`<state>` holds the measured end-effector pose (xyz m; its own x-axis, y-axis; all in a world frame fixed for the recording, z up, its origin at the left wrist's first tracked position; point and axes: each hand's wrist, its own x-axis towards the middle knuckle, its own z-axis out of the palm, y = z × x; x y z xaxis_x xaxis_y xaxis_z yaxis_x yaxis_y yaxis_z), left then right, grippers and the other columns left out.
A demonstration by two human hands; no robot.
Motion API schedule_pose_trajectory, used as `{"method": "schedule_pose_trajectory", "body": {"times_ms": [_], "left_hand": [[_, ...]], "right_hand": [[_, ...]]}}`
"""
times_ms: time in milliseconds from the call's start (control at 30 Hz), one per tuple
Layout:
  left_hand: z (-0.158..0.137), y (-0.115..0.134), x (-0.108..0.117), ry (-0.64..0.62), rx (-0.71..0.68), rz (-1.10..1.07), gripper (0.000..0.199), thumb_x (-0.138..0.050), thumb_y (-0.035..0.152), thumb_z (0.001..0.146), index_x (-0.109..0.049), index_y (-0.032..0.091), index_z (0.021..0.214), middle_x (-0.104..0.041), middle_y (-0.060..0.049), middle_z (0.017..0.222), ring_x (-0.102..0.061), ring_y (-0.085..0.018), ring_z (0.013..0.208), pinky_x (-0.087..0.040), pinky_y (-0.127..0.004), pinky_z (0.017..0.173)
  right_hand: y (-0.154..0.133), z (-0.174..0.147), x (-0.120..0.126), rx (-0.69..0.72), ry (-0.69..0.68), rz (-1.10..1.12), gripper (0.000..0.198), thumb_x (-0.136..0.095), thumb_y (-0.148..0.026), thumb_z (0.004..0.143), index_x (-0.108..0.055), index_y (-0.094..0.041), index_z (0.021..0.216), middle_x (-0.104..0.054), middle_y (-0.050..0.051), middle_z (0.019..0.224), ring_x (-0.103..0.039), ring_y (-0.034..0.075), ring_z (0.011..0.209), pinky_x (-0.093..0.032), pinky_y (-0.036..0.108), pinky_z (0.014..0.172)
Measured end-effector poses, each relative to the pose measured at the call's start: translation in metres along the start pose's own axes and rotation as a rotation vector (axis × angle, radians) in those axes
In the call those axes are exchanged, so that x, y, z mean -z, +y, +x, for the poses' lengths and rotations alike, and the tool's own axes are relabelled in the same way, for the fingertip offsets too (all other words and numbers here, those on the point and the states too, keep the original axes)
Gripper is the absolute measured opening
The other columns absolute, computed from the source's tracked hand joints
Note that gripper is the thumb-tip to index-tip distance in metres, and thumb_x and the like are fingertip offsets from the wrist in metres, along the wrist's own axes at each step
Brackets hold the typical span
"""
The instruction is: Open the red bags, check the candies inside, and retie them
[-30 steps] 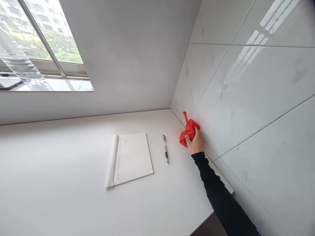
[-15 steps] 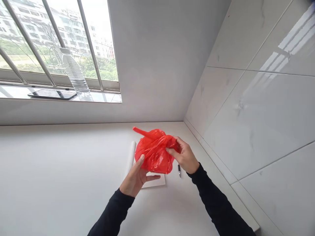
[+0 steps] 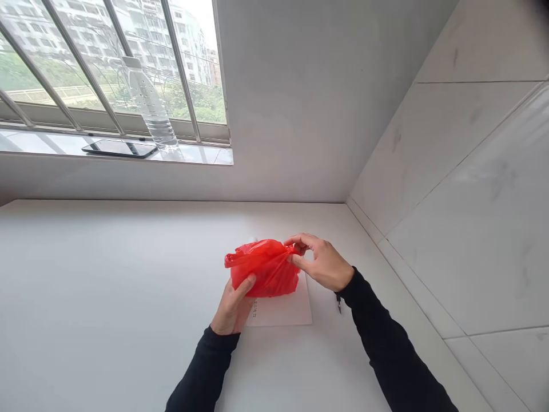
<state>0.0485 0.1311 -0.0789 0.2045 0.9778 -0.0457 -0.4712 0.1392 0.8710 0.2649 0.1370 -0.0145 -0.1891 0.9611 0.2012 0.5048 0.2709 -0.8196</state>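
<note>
Red bag: R fingers near-closed, pinching gathered edge; L fingers clasping bag, mostly hid. Pad below fingers, part-covered; pen rt. of fingers, part-hid.

Barred window, gray wall, white table

The bag is bright red, the sleeves plain black, the tabletop white; along its right edge, wall tiles are whitish (faintly grey-marbled).
</note>
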Motion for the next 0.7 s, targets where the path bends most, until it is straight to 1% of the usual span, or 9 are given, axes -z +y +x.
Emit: {"method": "schedule_pose_trajectory", "body": {"times_ms": [100,167,233,300,367,467,533,600,700], "left_hand": [[0.003,-0.007,0.005,0.063,-0.055,0.028,0.042,-0.08,0.045,0.075,-0.074,0.018,0.107,-0.072,-0.012,0.115,-0.062,-0.036,0.119,-0.057,-0.045,0.094],[0.008,-0.01,0.01,0.144,-0.109,0.05,0.041,-0.081,0.047,0.073,-0.075,0.017,0.1,-0.073,-0.011,0.11,-0.064,-0.034,0.115,-0.056,-0.044,0.094],[0.013,-0.01,0.017,0.239,-0.161,0.071,0.042,-0.078,0.05,0.075,-0.074,0.017,0.1,-0.074,-0.011,0.106,-0.066,-0.032,0.111,-0.057,-0.043,0.093],[0.017,-0.008,0.022,0.308,-0.2,0.102,0.044,-0.074,0.052,0.079,-0.072,0.016,0.105,-0.073,-0.011,0.107,-0.067,-0.031,0.109,-0.056,-0.043,0.092],[0.018,-0.004,0.025,0.339,-0.239,0.15,0.048,-0.076,0.048,0.078,-0.068,0.018,0.115,-0.071,-0.011,0.115,-0.065,-0.029,0.112,-0.055,-0.042,0.094],[0.013,0.002,0.021,0.343,-0.307,0.264,0.068,-0.084,0.039,0.07,-0.059,0.028,0.132,-0.066,-0.006,0.126,-0.063,-0.025,0.113,-0.053,-0.037,0.096],[0.007,0.004,0.017,0.349,-0.348,0.351,0.076,-0.087,0.037,0.067,-0.056,0.032,0.136,-0.067,-0.004,0.123,-0.063,-0.022,0.109,-0.053,-0.035,0.094],[0.003,0.005,0.014,0.379,-0.383,0.423,0.067,-0.087,0.04,0.065,-0.064,0.028,0.127,-0.069,-0.004,0.115,-0.064,-0.022,0.103,-0.053,-0.034,0.09],[0.003,0.004,0.019,0.495,-0.398,0.49,0.04,-0.08,0.049,0.072,-0.074,0.02,0.099,-0.07,-0.004,0.093,-0.063,-0.021,0.087,-0.053,-0.032,0.077]], "right_hand": [[0.001,-0.001,0.008,-0.008,-0.002,0.005,0.023,-0.063,-0.021,0.085,-0.069,-0.025,0.107,-0.068,0.0,0.095,-0.057,0.016,0.087,-0.046,0.034,0.085],[0.003,-0.003,0.017,-0.031,-0.009,-0.003,0.022,-0.064,-0.022,0.084,-0.069,-0.025,0.105,-0.067,-0.001,0.09,-0.055,0.016,0.081,-0.046,0.033,0.08],[0.008,-0.006,0.027,-0.062,-0.005,-0.02,0.015,-0.063,-0.024,0.084,-0.069,-0.025,0.099,-0.065,-0.001,0.085,-0.052,0.016,0.076,-0.044,0.031,0.075],[0.012,-0.008,0.037,-0.093,0.007,-0.029,0.007,-0.063,-0.027,0.085,-0.067,-0.023,0.09,-0.065,-0.001,0.083,-0.051,0.015,0.074,-0.043,0.031,0.072],[0.014,-0.01,0.042,-0.109,0.009,-0.028,0.012,-0.066,-0.034,0.086,-0.065,-0.022,0.087,-0.064,-0.001,0.083,-0.051,0.015,0.075,-0.043,0.03,0.072],[0.011,-0.012,0.035,-0.112,-0.019,-0.01,0.026,-0.066,-0.045,0.088,-0.065,-0.024,0.104,-0.063,-0.002,0.079,-0.053,0.015,0.074,-0.043,0.03,0.071],[0.007,-0.011,0.023,-0.1,-0.038,-0.032,0.033,-0.064,-0.049,0.089,-0.065,-0.026,0.112,-0.06,-0.003,0.074,-0.052,0.015,0.07,-0.042,0.03,0.069],[0.004,-0.01,0.011,-0.058,-0.068,-0.078,0.027,-0.064,-0.048,0.09,-0.069,-0.025,0.103,-0.06,-0.003,0.073,-0.052,0.015,0.071,-0.041,0.03,0.069],[0.004,-0.009,0.008,0.004,-0.077,-0.089,0.019,-0.062,-0.039,0.092,-0.067,-0.023,0.083,-0.064,-0.001,0.079,-0.055,0.016,0.077,-0.042,0.03,0.071]]}}
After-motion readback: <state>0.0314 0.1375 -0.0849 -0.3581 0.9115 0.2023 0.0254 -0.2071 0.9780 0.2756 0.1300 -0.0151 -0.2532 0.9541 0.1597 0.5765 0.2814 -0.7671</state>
